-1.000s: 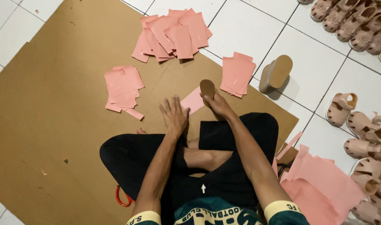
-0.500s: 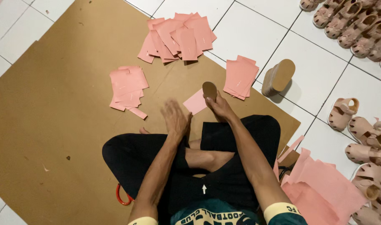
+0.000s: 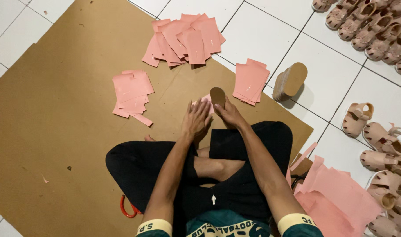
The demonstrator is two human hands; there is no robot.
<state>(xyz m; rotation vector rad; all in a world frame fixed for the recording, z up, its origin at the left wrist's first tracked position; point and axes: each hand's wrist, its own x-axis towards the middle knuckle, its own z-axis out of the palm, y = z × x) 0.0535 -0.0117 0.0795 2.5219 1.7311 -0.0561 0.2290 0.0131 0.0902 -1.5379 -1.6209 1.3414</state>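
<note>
I saw my left hand (image 3: 196, 119) lying flat with its fingers spread, pressing down on a pink sheet (image 3: 205, 102) on the brown cardboard mat (image 3: 55, 123); it gripped nothing. My right hand (image 3: 228, 115) sat just beside it, touching it at the thumb side, and was closed around a small tan oval insole (image 3: 217, 95) that stood up beyond its fingertips, over the same pink sheet. How much of the sheet lay under the palms I could not tell, since both hands covered most of it. Past the right hand, a little further out, lay a small stack of pink sheets (image 3: 250, 80), and further right of that a tan stack of insoles (image 3: 290, 82) rested on its side on the white tiled floor (image 3: 253, 35). Out from the left hand, to its left, lay another loose pile of pink pieces (image 3: 132, 90), and well ahead of both hands a bigger heap (image 3: 185, 39). Far right of the right hand, rows of beige sandals (image 3: 376, 145) lined the tiles.
</note>
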